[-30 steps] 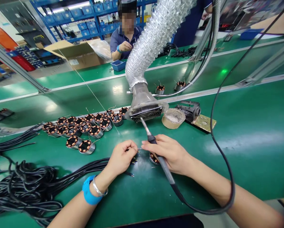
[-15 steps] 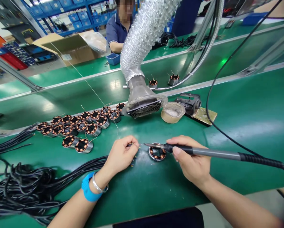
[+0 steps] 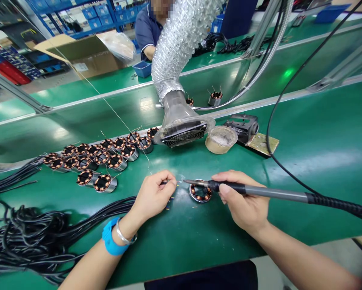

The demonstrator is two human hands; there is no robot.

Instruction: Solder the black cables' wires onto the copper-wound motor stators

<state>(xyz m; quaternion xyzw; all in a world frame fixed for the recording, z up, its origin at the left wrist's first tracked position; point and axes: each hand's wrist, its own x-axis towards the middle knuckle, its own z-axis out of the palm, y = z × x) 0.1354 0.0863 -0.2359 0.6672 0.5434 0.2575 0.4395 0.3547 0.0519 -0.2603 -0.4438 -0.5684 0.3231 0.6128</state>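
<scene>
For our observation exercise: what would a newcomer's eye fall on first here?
Probably the silvery ribbed fume hose dropping to the green bench. Below it, the right hand holds a soldering iron toward wires pinched in the left hand, above a copper-wound stator.

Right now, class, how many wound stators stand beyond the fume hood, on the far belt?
2. One stator stands in full view right of the fume hood; the other stator peeks out just behind the hood's neck. More may be hidden behind the hood.
</scene>
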